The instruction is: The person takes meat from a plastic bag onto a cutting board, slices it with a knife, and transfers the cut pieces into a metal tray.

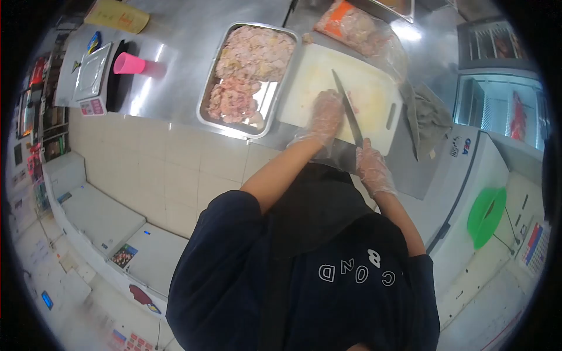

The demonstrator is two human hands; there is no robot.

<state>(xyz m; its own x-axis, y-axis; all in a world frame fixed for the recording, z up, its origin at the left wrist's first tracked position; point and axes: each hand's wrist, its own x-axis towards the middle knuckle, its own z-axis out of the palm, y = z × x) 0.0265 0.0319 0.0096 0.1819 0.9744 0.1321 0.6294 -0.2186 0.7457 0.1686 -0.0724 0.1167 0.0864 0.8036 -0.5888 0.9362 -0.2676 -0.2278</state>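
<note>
the knife point(349, 111) is in the right hand point(371, 167), its blade slanting out ahead of that hand over the white cutting board point(316, 65), tip pointing away from the body. the right hand, in a clear plastic glove, is closed around the handle at the board's near edge. the left hand point(329, 112), gloved the same way, is on the board just beside the blade, fingers towards it; whether it grips anything under the palm i cannot tell. a few small pink scraps point(353, 96) lie on the board just past the left hand, beside the blade

to the left of the left hand, close along the board, sits a metal tray point(268, 93). its far part bears a large pale heap of meat point(254, 51), its near part a smaller, pinker heap point(232, 99)

beyond both hands, at the board's far edge, is a clear bag with orange print point(345, 26). right of the right hand, a crumpled grey cloth point(429, 117) lies by the board. well to the left of the left hand, past the tray, a pink cup point(130, 64) lies on the metal table point(181, 35), with a square metal dish point(92, 71) further left. far right of the right hand is a green basin point(487, 217)
</note>
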